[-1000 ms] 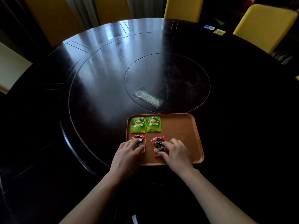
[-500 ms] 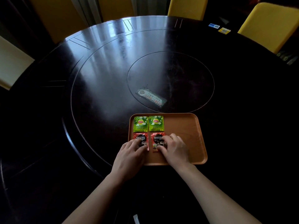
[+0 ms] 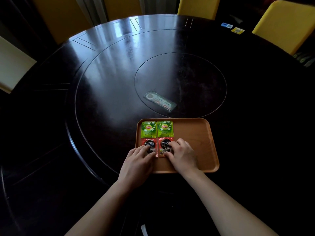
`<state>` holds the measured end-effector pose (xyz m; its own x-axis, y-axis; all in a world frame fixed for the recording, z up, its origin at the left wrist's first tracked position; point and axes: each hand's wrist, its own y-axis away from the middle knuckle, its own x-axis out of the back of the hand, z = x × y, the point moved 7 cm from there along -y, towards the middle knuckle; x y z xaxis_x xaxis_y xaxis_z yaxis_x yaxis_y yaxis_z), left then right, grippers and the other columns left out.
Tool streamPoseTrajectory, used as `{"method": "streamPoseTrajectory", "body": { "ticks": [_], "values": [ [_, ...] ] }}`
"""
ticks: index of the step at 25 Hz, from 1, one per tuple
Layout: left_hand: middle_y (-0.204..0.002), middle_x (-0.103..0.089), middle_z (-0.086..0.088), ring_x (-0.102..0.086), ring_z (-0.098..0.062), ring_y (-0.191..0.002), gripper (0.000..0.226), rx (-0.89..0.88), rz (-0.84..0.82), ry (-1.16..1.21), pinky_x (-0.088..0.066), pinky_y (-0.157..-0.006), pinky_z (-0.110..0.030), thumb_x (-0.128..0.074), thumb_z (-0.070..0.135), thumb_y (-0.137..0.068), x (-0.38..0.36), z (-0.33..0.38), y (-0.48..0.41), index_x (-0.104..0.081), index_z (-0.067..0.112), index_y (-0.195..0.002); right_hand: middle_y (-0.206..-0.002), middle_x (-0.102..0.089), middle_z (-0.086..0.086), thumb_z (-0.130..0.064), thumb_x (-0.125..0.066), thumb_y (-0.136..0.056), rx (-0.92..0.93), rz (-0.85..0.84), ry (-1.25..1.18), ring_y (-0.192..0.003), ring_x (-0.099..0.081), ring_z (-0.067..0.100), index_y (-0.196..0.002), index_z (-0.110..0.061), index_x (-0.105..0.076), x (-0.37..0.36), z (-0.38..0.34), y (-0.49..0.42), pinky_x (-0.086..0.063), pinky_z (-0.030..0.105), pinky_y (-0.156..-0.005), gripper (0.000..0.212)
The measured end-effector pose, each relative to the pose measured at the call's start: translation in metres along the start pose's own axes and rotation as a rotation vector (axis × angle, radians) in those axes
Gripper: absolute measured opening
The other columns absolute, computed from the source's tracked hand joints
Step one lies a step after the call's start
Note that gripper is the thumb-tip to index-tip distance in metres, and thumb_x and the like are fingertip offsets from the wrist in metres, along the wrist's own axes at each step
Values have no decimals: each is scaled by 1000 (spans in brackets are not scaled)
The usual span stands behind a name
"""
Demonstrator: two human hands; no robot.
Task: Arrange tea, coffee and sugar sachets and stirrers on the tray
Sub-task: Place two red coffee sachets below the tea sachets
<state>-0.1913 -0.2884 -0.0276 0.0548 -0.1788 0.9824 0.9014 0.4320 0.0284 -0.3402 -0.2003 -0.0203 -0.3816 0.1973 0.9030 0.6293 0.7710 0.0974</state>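
Observation:
An orange wooden tray (image 3: pixel 196 137) lies near the table's front edge. Two green Lipton tea sachets (image 3: pixel 148 129) (image 3: pixel 165 128) sit side by side in its far left corner. Directly below them lie two red Nescafe coffee sachets (image 3: pixel 148 144) (image 3: pixel 163 144), touching the tea sachets. My left hand (image 3: pixel 138 163) presses its fingertips flat on the left coffee sachet. My right hand (image 3: pixel 182 155) rests its fingertips on the right coffee sachet. Both hands hide the sachets' lower halves.
A clear plastic packet with printed text (image 3: pixel 160 102) lies on the dark round table (image 3: pixel 105 79), on the edge of the inner turntable disc. Small blue (image 3: pixel 226 25) and yellow (image 3: pixel 237 30) cards lie at the far right. Yellow chairs (image 3: pixel 283 24) surround the table.
Both hands have slid the two coffee sachets up the tray until they sit right under the tea sachets. The view has shifted slightly.

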Motion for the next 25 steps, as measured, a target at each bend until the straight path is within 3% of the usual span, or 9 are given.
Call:
{"method": "streamPoseTrajectory", "body": {
  "ticks": [4, 12, 19, 22, 25],
  "values": [
    [-135, -62, -10, -57, -31, -125, 46, -5, 26, 0, -47, -100, -43, -53, 35, -84, 0, 0, 1, -65, 25, -128, -108, -59, 4, -41, -71, -85, 3, 7, -2, -102, -56, 25, -116, -21, -66, 0, -1, -1, -49, 36, -80, 37],
    [-132, -62, -12, -59, -33, -121, 44, -3, 42, 34, -50, -96, -45, -68, 32, -83, 3, 0, 0, -66, 24, -125, -107, -61, 4, -39, -71, -86, 12, 39, -30, -102, -57, 24, -118, -21, -66, 2, 3, 1, -48, 35, -78, 37],
    [-122, -65, -11, -60, -34, -113, 48, -4, 101, 110, -52, -93, -44, -46, 36, -82, 17, 10, 9, -68, 19, -121, -99, -65, 2, -32, -72, -86, 65, 75, -64, -97, -60, 24, -105, -21, -70, 14, 9, 21, -51, 36, -78, 23],
    [-111, -65, -7, -60, -31, -101, 36, 19, 127, 217, -51, -85, -42, -56, 28, -83, 20, 27, 34, -69, 18, -115, -92, -66, 5, -27, -74, -83, 111, 93, -119, -90, -63, 27, -101, -17, -71, 29, 16, 53, -52, 37, -77, 20],
    [-104, -64, -4, -60, -27, -92, 31, 30, 128, 304, -50, -80, -41, -66, 16, -84, 7, 58, 82, -69, 16, -114, -87, -66, -1, -24, -72, -86, 71, 69, -243, -85, -64, 19, -103, -16, -72, 41, 43, 112, -52, 33, -74, 19]
  ]
}}
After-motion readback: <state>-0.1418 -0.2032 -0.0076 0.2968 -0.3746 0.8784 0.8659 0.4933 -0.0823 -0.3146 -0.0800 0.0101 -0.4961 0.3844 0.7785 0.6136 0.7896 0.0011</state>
